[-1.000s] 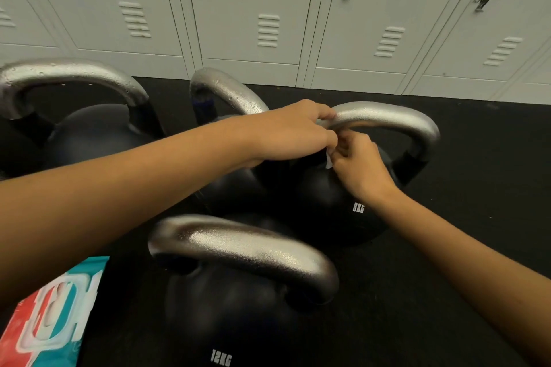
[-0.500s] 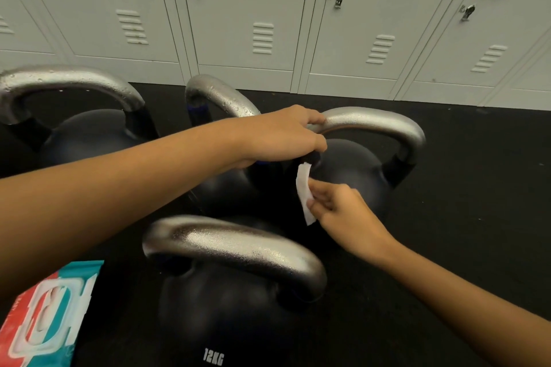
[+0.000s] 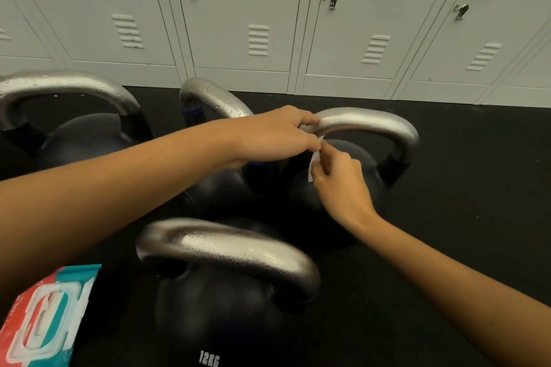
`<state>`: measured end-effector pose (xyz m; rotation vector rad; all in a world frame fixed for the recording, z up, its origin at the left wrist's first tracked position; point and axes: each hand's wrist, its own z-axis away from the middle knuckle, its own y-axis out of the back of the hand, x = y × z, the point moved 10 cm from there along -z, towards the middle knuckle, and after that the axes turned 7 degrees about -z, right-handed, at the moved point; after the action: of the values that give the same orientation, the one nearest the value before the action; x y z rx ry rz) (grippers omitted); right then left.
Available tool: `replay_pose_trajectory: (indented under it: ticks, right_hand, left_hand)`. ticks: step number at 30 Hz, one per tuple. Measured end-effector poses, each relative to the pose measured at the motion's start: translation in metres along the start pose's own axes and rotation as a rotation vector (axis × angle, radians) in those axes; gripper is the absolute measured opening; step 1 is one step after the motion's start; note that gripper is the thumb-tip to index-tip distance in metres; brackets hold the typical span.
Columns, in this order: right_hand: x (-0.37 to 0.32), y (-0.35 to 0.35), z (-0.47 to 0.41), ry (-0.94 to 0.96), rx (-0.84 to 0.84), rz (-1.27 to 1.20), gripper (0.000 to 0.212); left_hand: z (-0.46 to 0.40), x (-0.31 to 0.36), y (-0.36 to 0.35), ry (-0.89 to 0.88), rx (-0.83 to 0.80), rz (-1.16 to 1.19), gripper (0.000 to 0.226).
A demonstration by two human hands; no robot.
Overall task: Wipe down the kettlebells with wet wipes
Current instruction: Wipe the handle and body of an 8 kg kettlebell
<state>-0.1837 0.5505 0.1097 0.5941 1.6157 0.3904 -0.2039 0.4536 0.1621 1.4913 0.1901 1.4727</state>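
Hands first: the left hand (image 3: 277, 134) reaches across from the left of the frame and curls over the left end of the silver handle on the far-right kettlebell (image 3: 351, 176), with a bit of white wet wipe (image 3: 313, 162) showing under its fingers. The right hand (image 3: 338, 180) comes up from the lower right and pinches the dangling strip of that same wipe just below the handle, so both hands are closed on it. Looks to me like the wipe is being threaded round the handle for a rub.

Progress-wise, hard to say exactly. The two kettlebells further back, the far-left kettlebell (image 3: 77, 116) and the middle kettlebell (image 3: 214, 98), have droplets on their handles, so I'd guess they've had a pass already. The one being worked on looks dry along most of its handle. The front kettlebell (image 3: 232, 283), marked 12KG, sits at the bottom center and its handle looks dry too, so probably that one's left.

Wipes pack (image 3: 44, 316), teal and red, is in the lower left corner on the black floor (image 3: 477, 188). Grey lockers (image 3: 268, 9) run across the top. The bells are packed close together, so the left forearm has to cross over the middle one to reach.
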Motion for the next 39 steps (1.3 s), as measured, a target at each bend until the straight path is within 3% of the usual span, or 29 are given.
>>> replay_pose_trajectory:
  ticks: [5, 10, 17, 22, 25, 31, 33, 37, 39]
  right_hand:
    - [0.007, 0.000, 0.013, -0.032, -0.056, -0.042, 0.019]
    - [0.009, 0.006, 0.028, -0.106, -0.217, -0.354, 0.034]
    - [-0.021, 0.104, 0.016, -0.067, 0.053, -0.715, 0.031]
    - [-0.041, 0.116, 0.004, -0.047, 0.014, -0.849, 0.021]
    - [-0.045, 0.111, 0.001, 0.014, 0.006, -0.769, 0.021]
    - [-0.048, 0.112, 0.000, 0.109, 0.022, -0.565, 0.015]
    - [-0.045, 0.114, -0.003, 0.078, 0.030, -0.615, 0.026]
    - [-0.030, 0.115, -0.010, -0.057, 0.044, -0.848, 0.014]
    - [-0.028, 0.115, -0.011, -0.076, 0.038, -0.926, 0.022]
  left_hand:
    - [0.000, 0.000, 0.001, -0.016, 0.013, -0.012, 0.047]
    - [-0.005, -0.001, 0.001, -0.002, 0.057, 0.009, 0.048]
    - [-0.009, -0.005, 0.006, 0.003, 0.126, 0.034, 0.039]
    - [-0.010, 0.026, 0.021, -0.111, 0.306, 0.281, 0.017]
    - [-0.012, 0.051, 0.018, -0.215, 0.284, 0.499, 0.026]
    - [-0.016, 0.059, 0.013, -0.269, 0.250, 0.612, 0.024]
    - [-0.016, 0.059, 0.009, -0.261, 0.210, 0.656, 0.024]
    - [-0.015, 0.059, 0.001, -0.234, 0.113, 0.729, 0.025]
    - [-0.015, 0.057, -0.001, -0.221, 0.092, 0.746, 0.024]
